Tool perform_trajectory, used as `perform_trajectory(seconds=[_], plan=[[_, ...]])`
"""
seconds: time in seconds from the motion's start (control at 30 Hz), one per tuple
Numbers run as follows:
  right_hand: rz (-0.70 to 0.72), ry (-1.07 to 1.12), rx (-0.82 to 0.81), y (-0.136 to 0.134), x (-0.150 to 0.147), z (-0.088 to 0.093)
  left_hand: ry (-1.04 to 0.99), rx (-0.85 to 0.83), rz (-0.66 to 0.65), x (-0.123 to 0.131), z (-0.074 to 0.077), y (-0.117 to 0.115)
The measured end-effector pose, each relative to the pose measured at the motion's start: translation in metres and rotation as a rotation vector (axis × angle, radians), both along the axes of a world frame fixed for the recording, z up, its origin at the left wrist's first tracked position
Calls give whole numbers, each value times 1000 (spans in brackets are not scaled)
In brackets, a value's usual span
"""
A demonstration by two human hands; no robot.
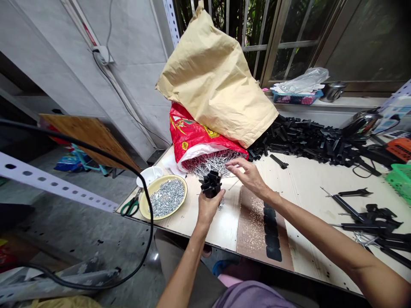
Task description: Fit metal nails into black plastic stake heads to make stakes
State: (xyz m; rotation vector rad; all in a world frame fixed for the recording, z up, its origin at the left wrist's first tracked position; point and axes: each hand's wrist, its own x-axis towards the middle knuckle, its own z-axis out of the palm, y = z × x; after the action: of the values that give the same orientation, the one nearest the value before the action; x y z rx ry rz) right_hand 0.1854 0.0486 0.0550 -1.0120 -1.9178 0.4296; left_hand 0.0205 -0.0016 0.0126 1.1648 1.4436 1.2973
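Observation:
My left hand (208, 209) is wrapped round a bundle of black plastic parts (211, 183), held upright above the front of the table. Just right of the bundle, my right hand (248, 176) has its thumb and fingers drawn together. Whatever thin thing they may hold is too small to make out. Behind both hands, a heap of thin metal pins (208, 164) spills from the mouth of a red sack (192, 128). To the left stands a yellow bowl (184, 201) filled with small metal washer-like pieces (168, 197).
Brown paper (218, 72) covers the sack. Green-handled scissors (130, 207) and a white bowl (149, 174) lie left. Black parts (308, 139) are heaped behind; assembled black pieces with rods (369, 224) lie right. A brown board (252, 226) bears black pads (271, 233). A black cable loops left.

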Motion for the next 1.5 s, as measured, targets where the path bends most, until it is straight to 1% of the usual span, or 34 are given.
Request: perform_trajectory(seconds=[0.03,0.1,0.17,0.23,0.33,0.43,0.5,0.57,0.63,0.7,0.77,0.87,1.0,1.07,1.17,1.23,1.27,1.3,1.33,1.37,1.43,1.47,1.5], plan=[[-53,-132,11,7,5,-6,-8,8,2,-1,3,-3],[-149,-505,-1,20,12,-22,-3,33,15,-3,10,-9],[-183,-830,-38,32,13,-41,23,62,47,-4,14,-14],[-167,-977,-49,39,8,-59,52,83,77,-5,15,-16],[-138,-1025,-30,46,-1,-76,49,104,89,-8,14,-14],[-110,-1067,-2,47,-6,-81,-114,77,61,-14,16,-5],[-68,-1088,23,46,-6,-80,-250,55,37,-18,17,1],[-31,-1101,45,44,-7,-78,-303,43,17,-19,18,4],[-20,-1108,49,44,-6,-76,-294,34,-12,-19,17,5],[-14,-1112,36,44,-4,-73,-327,12,-27,-20,13,5],[-12,-1114,11,44,2,-69,-352,-13,-4,-22,9,5],[-21,-1103,-26,44,12,-64,-276,-31,57,-27,6,7],[35,-1088,-42,38,10,-62,-289,-22,35,-27,6,10],[65,-1068,-34,34,4,-64,-265,-1,39,-24,7,11],[65,-1000,-22,33,-2,-64,-150,5,51,-24,5,10],[20,-942,-16,33,-2,-55,-59,21,80,-25,4,9],[-15,-886,-9,33,-1,-47,-16,37,93,-26,3,9],[-50,-776,0,32,0,-37,21,52,100,-27,3,9],[-76,-605,14,29,0,-24,53,63,91,-27,2,9],[-85,-388,26,26,-1,-10,78,66,72,-26,2,9],[-43,87,35,16,-7,19,114,64,22,-22,1,10],[-1,240,16,10,-12,32,131,68,-1,-20,0,10],[35,340,-11,4,-17,42,149,80,-21,-17,0,11]])
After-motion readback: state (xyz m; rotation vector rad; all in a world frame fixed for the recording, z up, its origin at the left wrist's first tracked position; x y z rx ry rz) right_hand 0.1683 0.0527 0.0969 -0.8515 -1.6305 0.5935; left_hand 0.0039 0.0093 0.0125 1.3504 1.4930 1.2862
